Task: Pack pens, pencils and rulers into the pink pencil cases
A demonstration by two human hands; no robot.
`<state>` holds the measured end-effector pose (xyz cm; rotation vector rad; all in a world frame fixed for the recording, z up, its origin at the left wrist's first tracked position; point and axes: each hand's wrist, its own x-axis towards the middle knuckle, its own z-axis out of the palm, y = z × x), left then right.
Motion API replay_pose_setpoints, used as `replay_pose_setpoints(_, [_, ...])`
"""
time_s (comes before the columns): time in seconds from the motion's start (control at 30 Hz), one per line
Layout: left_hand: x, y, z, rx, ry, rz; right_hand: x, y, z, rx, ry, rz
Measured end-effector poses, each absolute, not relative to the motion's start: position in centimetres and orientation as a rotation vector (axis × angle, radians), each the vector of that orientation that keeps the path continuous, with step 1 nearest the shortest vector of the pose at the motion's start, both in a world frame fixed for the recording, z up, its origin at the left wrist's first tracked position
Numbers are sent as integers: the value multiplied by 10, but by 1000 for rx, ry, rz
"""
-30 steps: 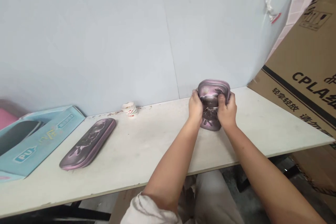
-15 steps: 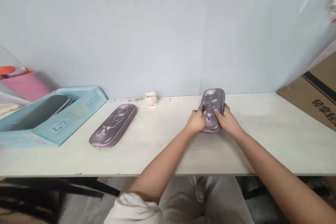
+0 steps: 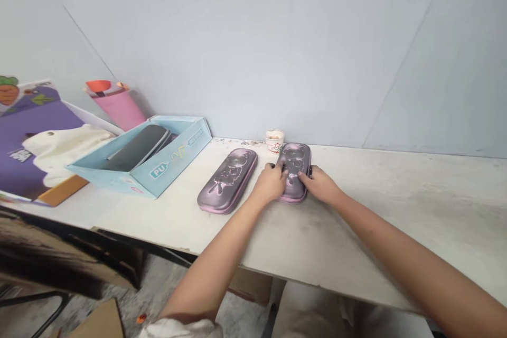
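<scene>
Purple moulded pencil case lies flat mid-frame on the table, clamped between left hand and right hand; 1 matching case lies just beside it; 1 dark case sits in the blue box at left.

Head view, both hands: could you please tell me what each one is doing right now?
Left hand: closed, holding the purple moulded case.
Right hand: closed, holding the same case.

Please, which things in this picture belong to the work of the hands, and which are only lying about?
Work: the left hand and right hand on a purple moulded case; probably the matching case and the blue box holding a dark case.

Lying about: a small paper cup, a pink tube.
</scene>
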<state>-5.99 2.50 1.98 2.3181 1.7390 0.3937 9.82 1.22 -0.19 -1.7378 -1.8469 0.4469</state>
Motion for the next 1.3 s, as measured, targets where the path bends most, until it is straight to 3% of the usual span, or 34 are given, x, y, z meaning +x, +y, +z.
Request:
replay_pose_setpoints(0.2, [-100, 44, 47, 2517, 1901, 453, 72, 28, 24, -1745, -1996, 68])
replay_pose_setpoints(0.43, [-184, 75, 57, 2089, 2272, 369, -2, 25, 41, -1379, -2469, 105])
replay_pose_setpoints(0.77, [-206, 53, 57, 1280, 1569, 483, -12, -1, 37, -1245, -2641, 257])
replay_pose_setpoints(0.97, [-177, 34, 88, 1368, 1339, 724, 48, -13, 76, -951, -2544, 47])
replay_pose_setpoints(1.1, [-143, 21, 116, 1594, 1265, 531, 109, -17, 115, -1024, -2221, 0])
replay_pose_setpoints(1.3, [-46, 5, 151, 2095, 943, -38, 188, -39, 134, -964, -2266, 540])
